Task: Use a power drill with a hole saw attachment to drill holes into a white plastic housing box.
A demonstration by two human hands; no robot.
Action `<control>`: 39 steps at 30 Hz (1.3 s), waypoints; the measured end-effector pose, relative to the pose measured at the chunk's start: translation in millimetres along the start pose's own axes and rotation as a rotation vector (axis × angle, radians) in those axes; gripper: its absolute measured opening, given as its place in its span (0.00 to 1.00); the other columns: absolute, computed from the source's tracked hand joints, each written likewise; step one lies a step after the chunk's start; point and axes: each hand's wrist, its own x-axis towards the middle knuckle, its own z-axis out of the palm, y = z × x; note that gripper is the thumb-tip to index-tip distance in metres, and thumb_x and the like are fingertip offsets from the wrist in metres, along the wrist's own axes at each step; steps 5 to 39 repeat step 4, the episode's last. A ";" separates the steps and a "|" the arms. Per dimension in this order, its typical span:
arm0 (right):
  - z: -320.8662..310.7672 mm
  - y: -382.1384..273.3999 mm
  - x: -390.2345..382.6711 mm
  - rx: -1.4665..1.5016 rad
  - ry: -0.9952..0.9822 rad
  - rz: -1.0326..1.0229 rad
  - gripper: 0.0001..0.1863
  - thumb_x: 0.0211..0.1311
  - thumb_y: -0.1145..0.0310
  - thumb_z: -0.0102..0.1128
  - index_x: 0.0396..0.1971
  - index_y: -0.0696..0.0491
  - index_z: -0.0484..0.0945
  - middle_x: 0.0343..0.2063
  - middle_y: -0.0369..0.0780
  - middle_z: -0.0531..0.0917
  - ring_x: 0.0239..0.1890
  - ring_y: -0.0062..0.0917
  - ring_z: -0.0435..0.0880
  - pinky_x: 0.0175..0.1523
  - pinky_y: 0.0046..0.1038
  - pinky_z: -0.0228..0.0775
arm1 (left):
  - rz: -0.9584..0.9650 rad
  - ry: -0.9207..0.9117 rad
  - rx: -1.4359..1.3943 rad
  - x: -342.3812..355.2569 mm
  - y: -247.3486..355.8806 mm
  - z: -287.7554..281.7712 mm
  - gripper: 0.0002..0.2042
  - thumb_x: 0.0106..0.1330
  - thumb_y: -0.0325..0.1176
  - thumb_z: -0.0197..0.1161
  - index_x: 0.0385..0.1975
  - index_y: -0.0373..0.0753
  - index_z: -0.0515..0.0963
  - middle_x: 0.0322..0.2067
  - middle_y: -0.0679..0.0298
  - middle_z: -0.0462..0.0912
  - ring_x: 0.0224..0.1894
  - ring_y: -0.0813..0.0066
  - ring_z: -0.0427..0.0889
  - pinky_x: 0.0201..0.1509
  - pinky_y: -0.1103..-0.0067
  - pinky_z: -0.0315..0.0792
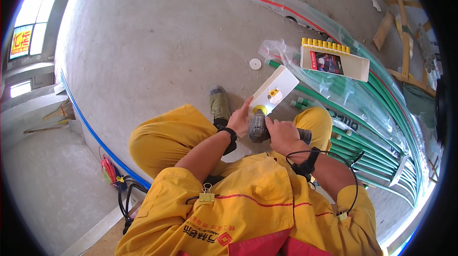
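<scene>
Between my knees, a white oblong box or panel (286, 82) lies tilted. Yellow shapes show at a ragged-edged opening near its middle. My left hand (239, 121) grips its near left edge, the index finger stretched along the side. My right hand (283, 135) is wrapped round a grey, dusty cordless drill (258, 129); its grip is mostly hidden by the fingers. At the drill's front end, a round yellow piece (260, 109) meets the near end of the white box. Whether it belongs to the drill or the box I cannot tell.
To the right, a white carton (355, 66) with a row of yellow cylinders rests on plastic-wrapped green pipes (367, 134). A white disc (255, 64) lies on the concrete floor. Blue pipe (98, 134) runs along the left. Wooden pieces (405, 41) lie at far right.
</scene>
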 end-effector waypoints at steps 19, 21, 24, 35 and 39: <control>-37.8 0.9 5.2 -0.048 -0.088 -0.007 0.28 0.46 0.68 0.60 0.52 0.55 0.69 0.34 0.44 0.82 0.35 0.38 0.83 0.42 0.35 0.74 | 0.063 -0.003 0.020 7.1 -12.8 1.4 0.38 0.56 0.40 0.61 0.66 0.50 0.49 0.39 0.40 0.78 0.45 0.41 0.77 0.48 0.60 0.70; -37.8 0.9 5.2 -0.048 -0.088 -0.007 0.28 0.46 0.68 0.60 0.52 0.55 0.69 0.34 0.44 0.82 0.35 0.38 0.83 0.42 0.35 0.74 | 0.063 -0.003 0.020 7.1 -12.8 1.4 0.38 0.56 0.40 0.61 0.66 0.50 0.49 0.39 0.40 0.78 0.45 0.41 0.77 0.48 0.60 0.70; -37.8 0.9 5.2 -0.048 -0.088 -0.007 0.28 0.46 0.68 0.60 0.52 0.55 0.69 0.34 0.44 0.82 0.35 0.38 0.83 0.42 0.35 0.74 | 0.063 -0.003 0.020 7.1 -12.8 1.4 0.38 0.56 0.40 0.61 0.66 0.50 0.49 0.39 0.40 0.78 0.45 0.41 0.77 0.48 0.60 0.70; -37.8 0.9 5.2 -0.048 -0.088 -0.007 0.28 0.46 0.68 0.60 0.52 0.55 0.69 0.34 0.44 0.82 0.35 0.38 0.83 0.42 0.35 0.74 | 0.063 -0.003 0.020 7.1 -12.8 1.4 0.38 0.56 0.40 0.61 0.66 0.50 0.49 0.39 0.40 0.78 0.45 0.41 0.77 0.48 0.60 0.70; -37.8 0.9 5.2 -0.048 -0.088 -0.007 0.28 0.46 0.68 0.60 0.52 0.55 0.69 0.34 0.44 0.82 0.35 0.38 0.83 0.42 0.35 0.74 | 0.063 -0.003 0.020 7.1 -12.8 1.4 0.38 0.56 0.40 0.61 0.66 0.50 0.49 0.39 0.40 0.78 0.45 0.41 0.77 0.48 0.60 0.70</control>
